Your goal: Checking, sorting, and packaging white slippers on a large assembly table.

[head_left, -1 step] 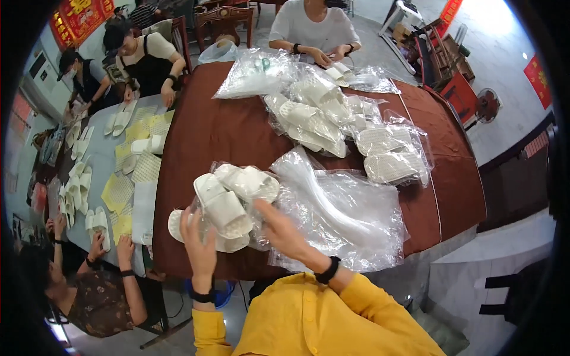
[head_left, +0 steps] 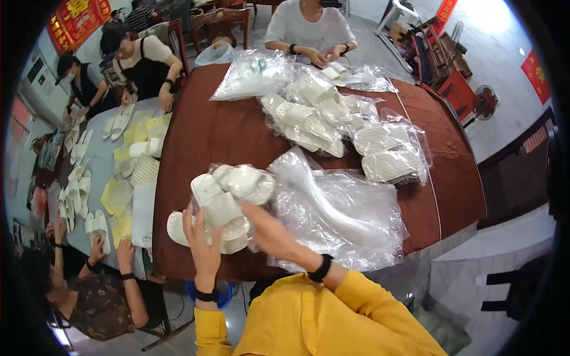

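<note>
Several white slippers lie in a small heap at the near left of the brown-covered table, at least some in clear plastic. My left hand rests against the heap's near left side, its fingers stretched and spread over a slipper. At the heap's right side is my right hand, its fingertips against the slippers; they are blurred and partly hidden. Just right of it lies a stack of clear plastic bags. Farther back sits a pile of bagged white slippers, with another bagged pair to its right.
A brown cloth covers the table. The grey table on the left carries loose white slippers and yellow textured sheets. A person in white handles slippers across from me; other people work at the left table. A fan stands far right.
My right hand has moved a little left, closer onto the slippers. The upper slippers in the heap have shifted and turned slightly. My left hand stays at the heap's side.
</note>
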A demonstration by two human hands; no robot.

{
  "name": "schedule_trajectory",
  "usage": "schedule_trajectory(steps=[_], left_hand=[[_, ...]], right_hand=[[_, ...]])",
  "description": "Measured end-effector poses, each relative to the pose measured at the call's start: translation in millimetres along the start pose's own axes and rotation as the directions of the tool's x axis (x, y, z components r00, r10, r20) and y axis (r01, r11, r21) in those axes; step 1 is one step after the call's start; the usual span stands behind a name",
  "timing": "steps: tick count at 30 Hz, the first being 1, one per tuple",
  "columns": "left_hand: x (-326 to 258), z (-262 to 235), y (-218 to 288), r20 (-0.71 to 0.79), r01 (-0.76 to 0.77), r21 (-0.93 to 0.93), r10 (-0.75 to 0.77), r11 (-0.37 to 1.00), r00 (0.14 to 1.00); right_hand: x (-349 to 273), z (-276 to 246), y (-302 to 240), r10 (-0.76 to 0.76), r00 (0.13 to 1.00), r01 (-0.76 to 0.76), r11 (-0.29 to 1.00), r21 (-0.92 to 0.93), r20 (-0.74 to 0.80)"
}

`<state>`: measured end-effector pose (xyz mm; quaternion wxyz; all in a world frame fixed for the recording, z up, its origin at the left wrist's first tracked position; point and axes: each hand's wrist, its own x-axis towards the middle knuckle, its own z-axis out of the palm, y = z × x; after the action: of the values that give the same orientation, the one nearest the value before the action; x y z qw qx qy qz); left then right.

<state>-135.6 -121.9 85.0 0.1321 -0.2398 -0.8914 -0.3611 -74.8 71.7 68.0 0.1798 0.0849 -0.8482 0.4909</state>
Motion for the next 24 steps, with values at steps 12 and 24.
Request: schedule_trajectory(steps=[12,24], left_hand=[[-54.4,-9.2,11.5,0.087,-0.104,-0.039,0.107,0.994,0.990],[-25.2,88.1,-43.3,0.414,-0.223,0.178,0.133,0.958,0.901]], right_hand=[[5.6,-73.2,-55.8,0.362,0.928,-0.291,0.854,0.431,-0.090],[-27.8,-120.0,-125.0,0.150,0.964,-0.049,0.910,0.411,-0.218]])
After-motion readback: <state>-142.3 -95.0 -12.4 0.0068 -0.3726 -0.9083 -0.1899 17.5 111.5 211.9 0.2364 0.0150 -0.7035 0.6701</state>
